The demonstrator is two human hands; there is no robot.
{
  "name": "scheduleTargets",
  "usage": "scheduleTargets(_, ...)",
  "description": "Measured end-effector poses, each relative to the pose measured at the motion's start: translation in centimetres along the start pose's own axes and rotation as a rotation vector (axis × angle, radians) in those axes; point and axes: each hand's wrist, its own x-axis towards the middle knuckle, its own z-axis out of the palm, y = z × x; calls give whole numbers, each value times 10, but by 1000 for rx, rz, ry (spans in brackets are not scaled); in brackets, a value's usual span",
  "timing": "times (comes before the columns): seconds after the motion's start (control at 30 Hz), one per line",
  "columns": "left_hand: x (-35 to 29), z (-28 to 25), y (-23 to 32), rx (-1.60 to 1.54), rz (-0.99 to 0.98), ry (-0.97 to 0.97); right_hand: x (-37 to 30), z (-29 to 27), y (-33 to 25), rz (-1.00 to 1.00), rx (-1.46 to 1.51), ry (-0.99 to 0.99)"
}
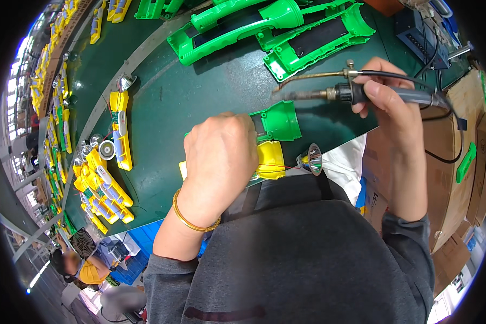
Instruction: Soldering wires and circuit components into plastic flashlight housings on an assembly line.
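Observation:
My right hand (389, 100) grips a soldering iron (337, 94) with a thin brass feed tube along its top. Its blurred tip points left, above the table. Over the near edge my left hand (221, 151) is closed in a fist, knuckles up; its fingertips and whatever they pinch are hidden. Beneath and beside that fist lie a green flashlight shell half (283, 121) and a yellow plastic battery holder (271, 160), both partly covered. A red wire runs from the yellow holder to a shiny reflector cup (311, 160) at the table's edge.
Large green shells (243, 27) lie at the far side of the dark green table (167, 102). Yellow holders with reflectors (102, 186) are piled on the left. A blue control box (418, 38) sits back right, above cardboard boxes (437, 167). Another person (89, 270) is at lower left.

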Motion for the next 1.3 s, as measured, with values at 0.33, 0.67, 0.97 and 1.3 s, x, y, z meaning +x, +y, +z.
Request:
scheduleTargets(0.33,2,0,10,14,40,39,-17,64,38,-50,687,198)
scheduleTargets(0.67,1,2,4,-19,28,42,-14,59,46,-41,655,239)
scheduleTargets(0.97,-10,-18,-56,-401,-82,310,-15,44,59,-76,621,294)
scheduleTargets(1.3,-7,-23,-59,-155,136,-69,-5,55,74,-82,703,340)
